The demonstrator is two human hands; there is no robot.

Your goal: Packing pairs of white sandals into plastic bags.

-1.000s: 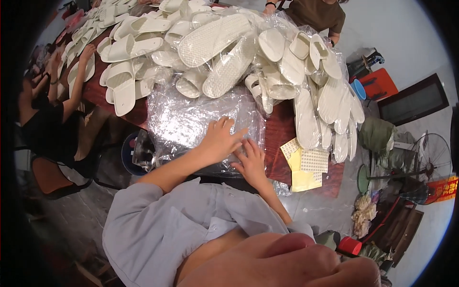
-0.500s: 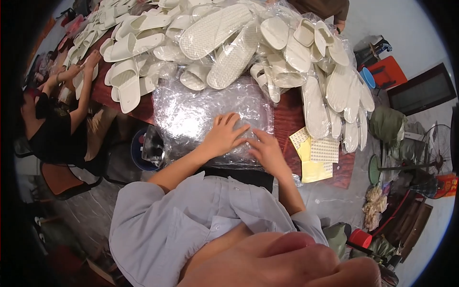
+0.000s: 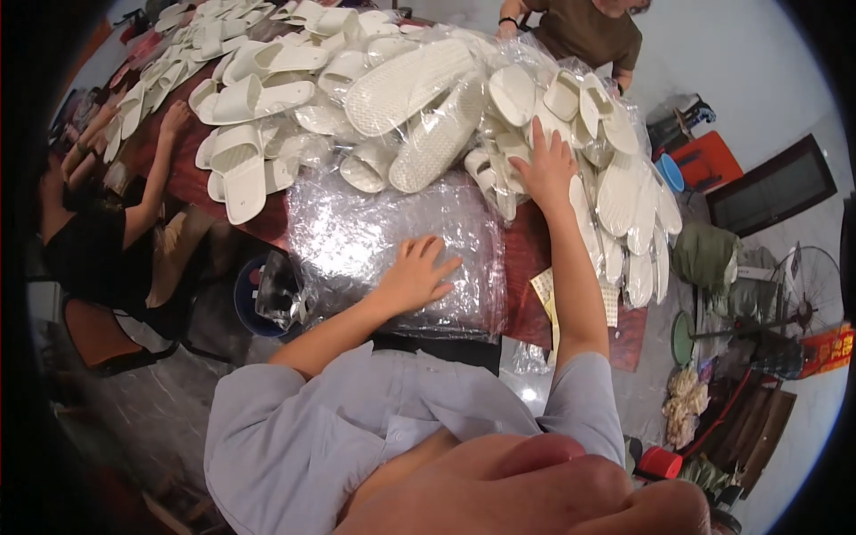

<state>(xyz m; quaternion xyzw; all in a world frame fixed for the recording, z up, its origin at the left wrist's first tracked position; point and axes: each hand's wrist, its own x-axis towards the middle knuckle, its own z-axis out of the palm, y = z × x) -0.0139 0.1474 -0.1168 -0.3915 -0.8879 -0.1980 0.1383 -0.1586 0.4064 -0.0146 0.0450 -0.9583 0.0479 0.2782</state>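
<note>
My left hand lies flat, fingers spread, holding nothing, on the slippery, limp stack of clear bags near me; my right hand, open, touches light, soft white slippers farther right; I'd pinch one's strap

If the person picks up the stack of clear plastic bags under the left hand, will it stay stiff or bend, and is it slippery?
The stack of clear plastic bags would probably flop and sag: the film looks thin and wrinkled. It is likely slippery, since the surface shines with glare, so single bags may slide off. It seems light; the left hand lies flat on it, while the right hand reaches the white slippers.
</note>
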